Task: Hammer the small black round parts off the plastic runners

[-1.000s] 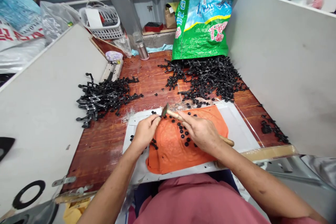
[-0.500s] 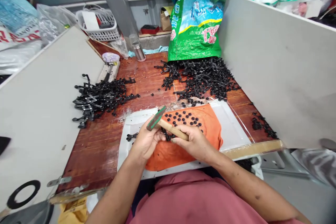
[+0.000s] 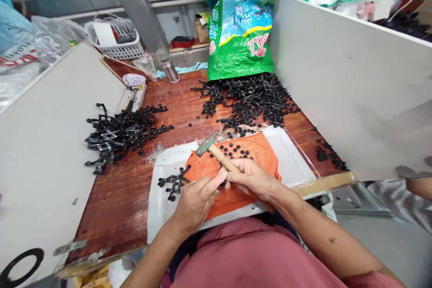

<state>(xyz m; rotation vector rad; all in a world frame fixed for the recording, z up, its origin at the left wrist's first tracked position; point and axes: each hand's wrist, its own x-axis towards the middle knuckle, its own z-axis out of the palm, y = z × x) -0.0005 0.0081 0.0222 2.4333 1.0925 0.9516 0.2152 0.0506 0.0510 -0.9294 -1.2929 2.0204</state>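
My right hand is wrapped around the wooden handle of a hammer, whose green-edged metal head points up and left. Close beside it, my left hand has its fingers pinched together, the tips meeting the right fingertips below the handle. What the left fingers hold is hidden. Under both hands lies an orange cloth. Small round black discs stand in rough rows on it. A black riveted lattice piece rests left of the cloth on a pale sheet.
A heap of black lattice pieces lies at the left. Loose black parts pile below a green bag. Pale panels wall both sides. A steel bottle and a white basket stand at the back.
My left hand has moved down and away from the hammer head, uncovering the lattice piece. The hammer has shifted slightly, still in my right hand. The whole view has swung a little right.
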